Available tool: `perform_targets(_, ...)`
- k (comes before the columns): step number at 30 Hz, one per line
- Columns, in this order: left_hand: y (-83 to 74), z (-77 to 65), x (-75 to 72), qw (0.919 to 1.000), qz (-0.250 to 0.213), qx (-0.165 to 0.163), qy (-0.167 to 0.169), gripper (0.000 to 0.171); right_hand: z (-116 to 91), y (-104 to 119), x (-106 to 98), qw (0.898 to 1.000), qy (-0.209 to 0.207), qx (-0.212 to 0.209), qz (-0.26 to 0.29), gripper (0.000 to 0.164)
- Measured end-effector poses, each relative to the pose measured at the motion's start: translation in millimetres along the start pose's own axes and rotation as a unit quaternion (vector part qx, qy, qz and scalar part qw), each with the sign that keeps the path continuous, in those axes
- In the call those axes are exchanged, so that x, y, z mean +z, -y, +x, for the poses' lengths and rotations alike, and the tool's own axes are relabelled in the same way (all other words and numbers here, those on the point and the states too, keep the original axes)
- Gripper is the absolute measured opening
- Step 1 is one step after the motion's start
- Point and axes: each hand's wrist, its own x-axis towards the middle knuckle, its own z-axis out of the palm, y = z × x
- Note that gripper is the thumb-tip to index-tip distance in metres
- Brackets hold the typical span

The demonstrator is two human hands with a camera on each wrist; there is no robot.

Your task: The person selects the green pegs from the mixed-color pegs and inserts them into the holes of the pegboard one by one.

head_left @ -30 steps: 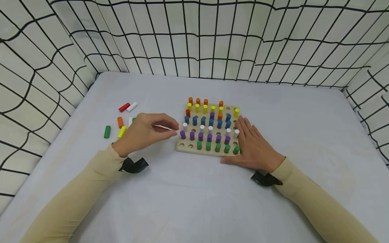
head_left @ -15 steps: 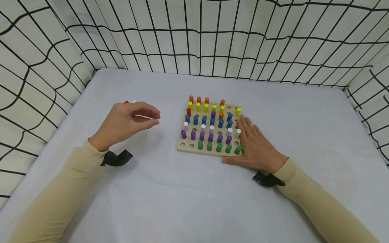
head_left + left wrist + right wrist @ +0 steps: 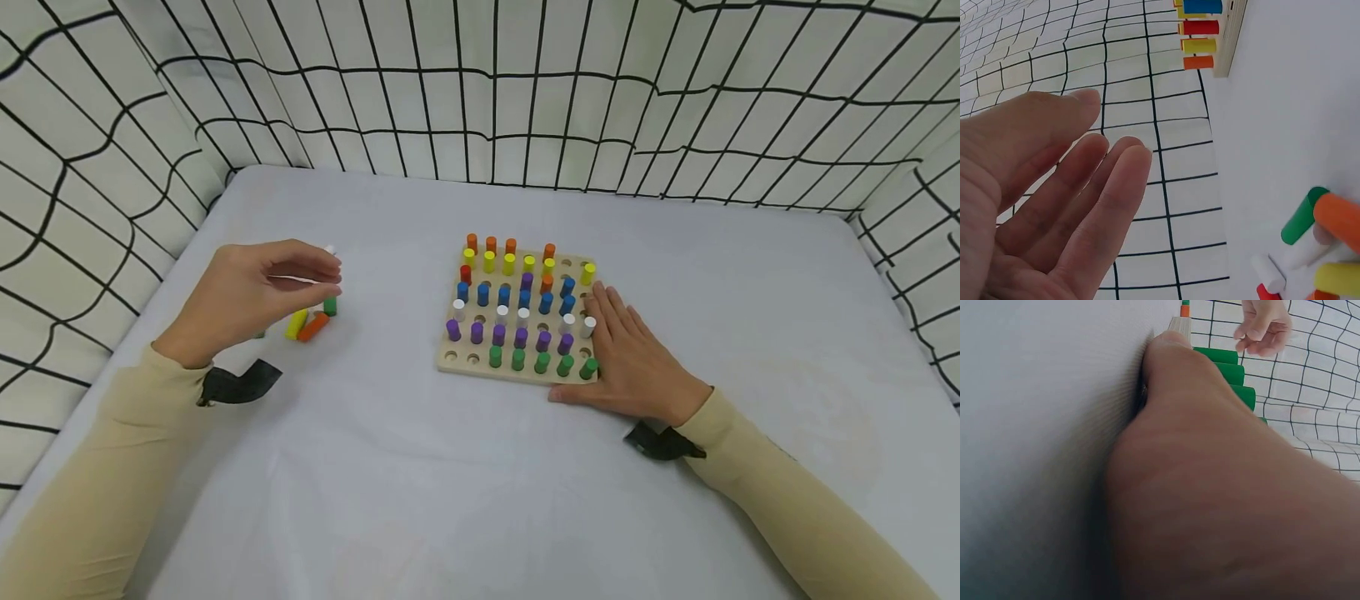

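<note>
My left hand [image 3: 258,292] hovers over the loose pegs on the left, with thumb and fingers apart and nothing between them in the left wrist view. Beneath its fingertips lie a yellow peg [image 3: 297,323], an orange peg [image 3: 313,327] and a green peg [image 3: 330,306]. White pegs [image 3: 1269,274] and part of a red peg [image 3: 1265,292] also show by wrist camera; the hand hides others from the head view. My right hand [image 3: 633,358] rests against the right side of the wooden pegboard [image 3: 453,367], fingers straight, thumb along its front edge.
Coloured pegs stand upright in rows on the board, including purple pegs [image 3: 498,336] and green pegs [image 3: 518,359], with some bare holes among them. A white cloth [image 3: 480,483] covers the table. Black netting [image 3: 491,104] rises along the back and both sides.
My left hand has moved left, from beside the board to above the loose pegs, its fingers keeping much the same shape. My right hand stays against the board.
</note>
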Motion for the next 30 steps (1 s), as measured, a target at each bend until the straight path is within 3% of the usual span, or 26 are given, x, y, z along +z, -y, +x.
perform_targets(10,30.8,-9.3,-23.8,0.9951,0.063,-0.076,0.002,0.032,1,0,-1,1.0,0.005,0.001,-0.003,0.137)
perform_targets(17,46.7,-13.2,-32.5,0.9884,0.104,-0.11,0.012,0.039,0,0,-1,1.0,0.004,0.0,-0.003,0.137)
perform_targets(24,66.5,-12.4,-36.4,0.9782,0.141,-0.148,0.039,0.051,0,0,-1,1.0,0.004,0.003,-0.004,0.137)
perform_targets(30,84.2,-13.1,-39.3,0.9691,0.147,-0.179,0.085,0.063,1,0,-1,1.0,0.004,0.001,-0.002,0.137)
